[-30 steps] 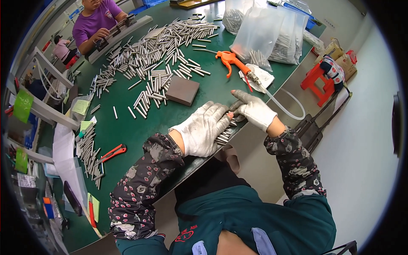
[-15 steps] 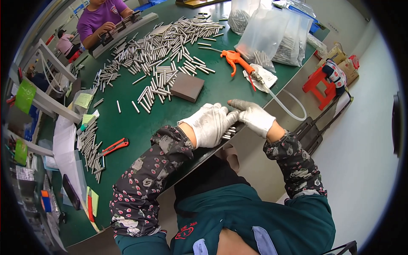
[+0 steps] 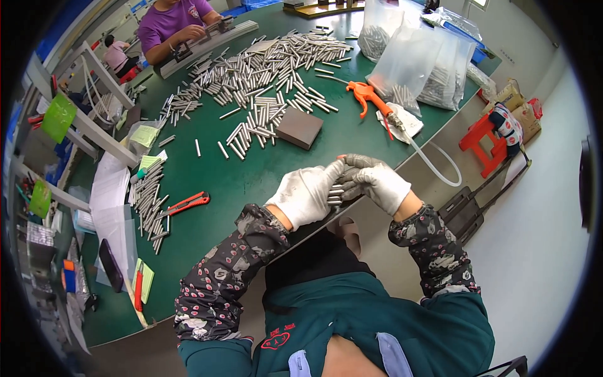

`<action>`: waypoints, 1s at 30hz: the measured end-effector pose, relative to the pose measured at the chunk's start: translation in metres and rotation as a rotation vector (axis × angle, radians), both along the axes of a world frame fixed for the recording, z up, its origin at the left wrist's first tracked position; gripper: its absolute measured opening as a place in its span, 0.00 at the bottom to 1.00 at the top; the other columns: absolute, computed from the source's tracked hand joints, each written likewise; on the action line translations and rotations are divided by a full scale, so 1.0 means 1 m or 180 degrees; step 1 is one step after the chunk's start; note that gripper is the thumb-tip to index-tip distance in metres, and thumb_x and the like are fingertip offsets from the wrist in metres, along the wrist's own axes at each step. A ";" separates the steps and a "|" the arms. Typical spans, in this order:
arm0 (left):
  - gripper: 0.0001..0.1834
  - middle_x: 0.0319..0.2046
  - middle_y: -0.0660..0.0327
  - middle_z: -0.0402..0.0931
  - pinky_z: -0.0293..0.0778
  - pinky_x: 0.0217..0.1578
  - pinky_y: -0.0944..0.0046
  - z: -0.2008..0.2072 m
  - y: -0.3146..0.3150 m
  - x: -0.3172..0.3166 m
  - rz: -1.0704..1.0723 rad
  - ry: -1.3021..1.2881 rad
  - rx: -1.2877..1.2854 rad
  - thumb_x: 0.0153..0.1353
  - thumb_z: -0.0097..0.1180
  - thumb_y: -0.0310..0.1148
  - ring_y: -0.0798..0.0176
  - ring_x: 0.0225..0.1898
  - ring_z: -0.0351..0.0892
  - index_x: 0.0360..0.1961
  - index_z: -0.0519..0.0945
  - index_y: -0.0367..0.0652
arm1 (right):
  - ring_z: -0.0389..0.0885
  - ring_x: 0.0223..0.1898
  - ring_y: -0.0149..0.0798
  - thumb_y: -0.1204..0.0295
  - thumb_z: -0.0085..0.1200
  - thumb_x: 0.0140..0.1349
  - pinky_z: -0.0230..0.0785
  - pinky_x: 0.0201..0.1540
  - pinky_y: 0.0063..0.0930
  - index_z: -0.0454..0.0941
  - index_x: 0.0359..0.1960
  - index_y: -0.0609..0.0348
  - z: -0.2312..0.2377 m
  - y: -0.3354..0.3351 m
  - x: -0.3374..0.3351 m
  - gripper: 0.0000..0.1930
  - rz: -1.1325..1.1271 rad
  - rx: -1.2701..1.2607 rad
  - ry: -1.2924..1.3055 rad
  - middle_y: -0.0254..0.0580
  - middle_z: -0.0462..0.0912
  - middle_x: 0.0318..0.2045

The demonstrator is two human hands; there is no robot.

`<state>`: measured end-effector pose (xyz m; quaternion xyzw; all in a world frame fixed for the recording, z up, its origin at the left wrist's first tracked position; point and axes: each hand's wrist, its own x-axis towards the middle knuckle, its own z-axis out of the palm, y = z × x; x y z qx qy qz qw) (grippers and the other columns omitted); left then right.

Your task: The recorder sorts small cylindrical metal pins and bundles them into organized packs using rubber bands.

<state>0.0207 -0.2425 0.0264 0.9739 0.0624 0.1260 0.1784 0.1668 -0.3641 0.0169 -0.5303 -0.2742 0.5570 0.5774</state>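
At the table's near edge, my left hand (image 3: 303, 196), in a white glove, is closed around a small bundle of short metal pins (image 3: 335, 195). My right hand (image 3: 382, 183), also gloved and with greyish fingertips, is curled against the other side of these pins, its fingertips meeting those of the left. The pins' ends show in the gap between my palms; the rest of them is hidden. Beyond my hands lies a dark brown rectangular block (image 3: 299, 129), next to a large loose heap of similar pins (image 3: 264, 66).
An orange air blow gun (image 3: 370, 97) with a clear hose lies at the right, near plastic bags (image 3: 405, 60) of pins. On the left are another pin pile (image 3: 149, 201), a red utility knife (image 3: 186, 204) and papers. A person in purple (image 3: 166, 28) works across the green table (image 3: 213, 182).
My hands have turned inward around the pins, and more pin ends show between them. The right fingers have curled in from a more stretched position. The whole view has shifted slightly.
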 end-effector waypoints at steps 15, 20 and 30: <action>0.26 0.33 0.63 0.76 0.74 0.34 0.73 -0.027 0.014 -0.018 0.0947 -0.1139 -0.2056 0.43 0.62 0.22 0.74 0.30 0.75 0.47 0.70 0.39 | 0.73 0.40 0.48 0.69 0.58 0.48 0.68 0.44 0.38 0.79 0.32 0.57 -0.005 0.012 -0.013 0.10 0.0263 0.0203 -0.4997 0.43 0.76 0.31; 0.26 0.34 0.69 0.70 0.73 0.39 0.74 -0.046 0.022 -0.030 0.1066 -0.1717 -0.3064 0.42 0.62 0.17 0.76 0.35 0.73 0.45 0.69 0.40 | 0.75 0.42 0.48 0.68 0.57 0.51 0.71 0.42 0.40 0.78 0.33 0.54 0.002 0.038 -0.010 0.08 -0.0279 0.0056 -0.5396 0.45 0.76 0.37; 0.27 0.33 0.70 0.71 0.72 0.38 0.73 -0.050 0.024 -0.053 0.1162 -0.1903 -0.3206 0.39 0.64 0.16 0.76 0.35 0.73 0.42 0.71 0.44 | 0.79 0.31 0.53 0.72 0.51 0.52 0.71 0.35 0.44 0.75 0.29 0.58 0.009 0.046 -0.040 0.05 0.0257 0.0743 -0.4526 0.50 0.79 0.26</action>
